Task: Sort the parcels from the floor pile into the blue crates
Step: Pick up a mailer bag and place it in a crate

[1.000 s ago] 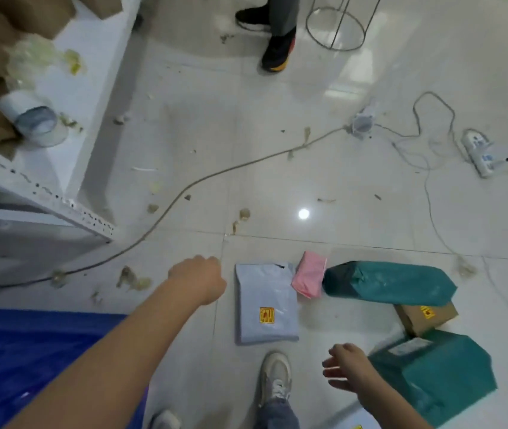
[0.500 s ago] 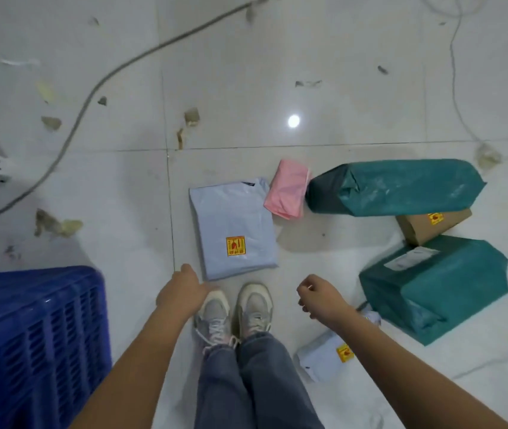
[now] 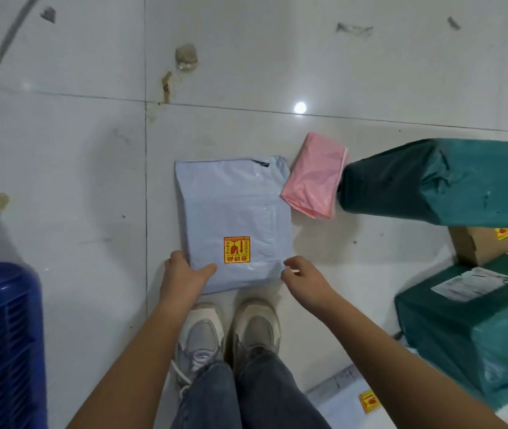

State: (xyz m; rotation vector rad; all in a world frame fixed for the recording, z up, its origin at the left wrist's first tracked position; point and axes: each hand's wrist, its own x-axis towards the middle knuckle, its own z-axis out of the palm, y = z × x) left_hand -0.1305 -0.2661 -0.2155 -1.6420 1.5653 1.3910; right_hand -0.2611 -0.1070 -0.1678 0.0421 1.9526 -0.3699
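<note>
I have my left hand [image 3: 184,275] on the near left corner of the blue mailer [image 3: 235,218], thumb on top, starting to grip; my right hand [image 3: 303,278] hangs loosely curled and empty at the near right corner. The mailer lies flat on the floor [image 3: 76,150] just ahead of my shoes. I'd slide fingers under both corners, lift it level, then swing left to the crate [image 3: 2,342]. Counting: one blue mailer, one pink bag [image 3: 314,174], two green parcels [image 3: 450,184], one box [image 3: 481,246], one crate.
</note>
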